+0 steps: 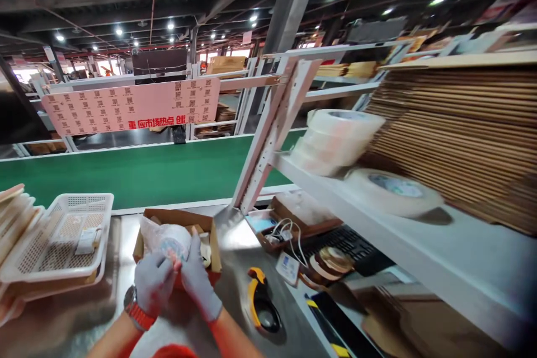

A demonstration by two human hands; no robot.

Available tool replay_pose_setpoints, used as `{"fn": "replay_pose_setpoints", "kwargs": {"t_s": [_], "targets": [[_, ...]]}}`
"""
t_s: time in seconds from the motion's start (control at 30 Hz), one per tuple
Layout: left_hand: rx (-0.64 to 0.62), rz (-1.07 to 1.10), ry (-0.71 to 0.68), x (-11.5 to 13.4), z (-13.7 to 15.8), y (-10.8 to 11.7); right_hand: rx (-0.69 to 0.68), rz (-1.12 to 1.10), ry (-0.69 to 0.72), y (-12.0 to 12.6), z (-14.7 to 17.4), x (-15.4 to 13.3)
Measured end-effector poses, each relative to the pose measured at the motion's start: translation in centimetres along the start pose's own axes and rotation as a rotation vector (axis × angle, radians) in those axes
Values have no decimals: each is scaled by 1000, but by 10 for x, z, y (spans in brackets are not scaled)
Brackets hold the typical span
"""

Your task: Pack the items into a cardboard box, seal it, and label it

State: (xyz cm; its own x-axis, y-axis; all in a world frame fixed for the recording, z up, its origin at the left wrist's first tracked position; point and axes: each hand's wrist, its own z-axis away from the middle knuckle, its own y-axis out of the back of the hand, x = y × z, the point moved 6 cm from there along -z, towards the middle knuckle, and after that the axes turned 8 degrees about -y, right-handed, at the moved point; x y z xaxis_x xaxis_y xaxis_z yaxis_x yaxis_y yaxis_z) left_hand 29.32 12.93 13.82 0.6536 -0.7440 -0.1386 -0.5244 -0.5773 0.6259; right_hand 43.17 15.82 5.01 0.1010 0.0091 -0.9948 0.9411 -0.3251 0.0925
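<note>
Grey-gloved left hand and right hand, both curled closed around a plastic-wrapped packet, holding it at the near edge of an open cardboard box on the steel tabletop. Left of the box: white mesh basket. Right of the hands: yellow-and-black tape dispenser. Far side: green conveyor belt. Right: white shelf carrying tape rolls and stacked flat cardboard.
</note>
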Motion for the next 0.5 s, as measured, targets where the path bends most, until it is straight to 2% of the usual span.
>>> {"fn": "replay_pose_setpoints", "kwargs": {"t_s": [0.13,0.2,0.33,0.43,0.5], "targets": [[-75,196,109,-1,10,-26,-19,354,230,9,-16,-14],[-128,316,182,-4,16,-38,-43,525,248,14,-29,-23],[-160,563,363,-8,25,-51,-135,643,127,19,-49,-32],[-75,740,554,-19,30,-58,-95,632,-44,23,-60,-26],[-19,833,701,-32,33,-63,-163,554,-122,18,-67,-17]]}}
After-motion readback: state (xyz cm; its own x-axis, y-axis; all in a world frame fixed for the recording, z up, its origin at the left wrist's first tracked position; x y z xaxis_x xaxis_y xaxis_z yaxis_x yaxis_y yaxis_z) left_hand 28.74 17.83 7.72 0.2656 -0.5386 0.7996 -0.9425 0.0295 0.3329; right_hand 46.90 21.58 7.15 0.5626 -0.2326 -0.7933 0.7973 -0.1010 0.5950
